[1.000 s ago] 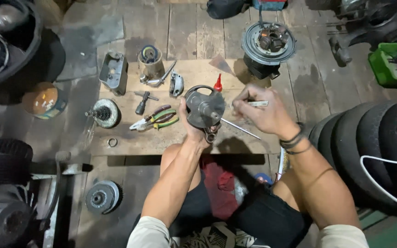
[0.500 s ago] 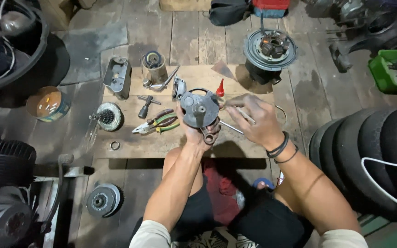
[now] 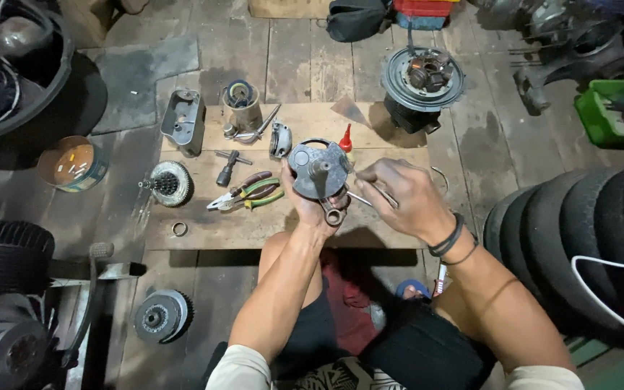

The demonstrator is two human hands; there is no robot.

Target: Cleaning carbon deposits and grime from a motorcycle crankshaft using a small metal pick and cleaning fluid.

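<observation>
The crankshaft [image 3: 317,173] is a dark grey metal part with a round disc-like web facing up, a short stub shaft rising from its middle, and a connecting rod hanging from its lower edge, ending in a ring. It is held off the wooden board. A thin bright metal tool [image 3: 370,196] slants beside its right edge.

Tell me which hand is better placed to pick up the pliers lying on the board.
Probably the right hand: it pinches only a thin metal tool. The left hand, though nearer the pliers, is full, gripping the round metal engine part.
</observation>
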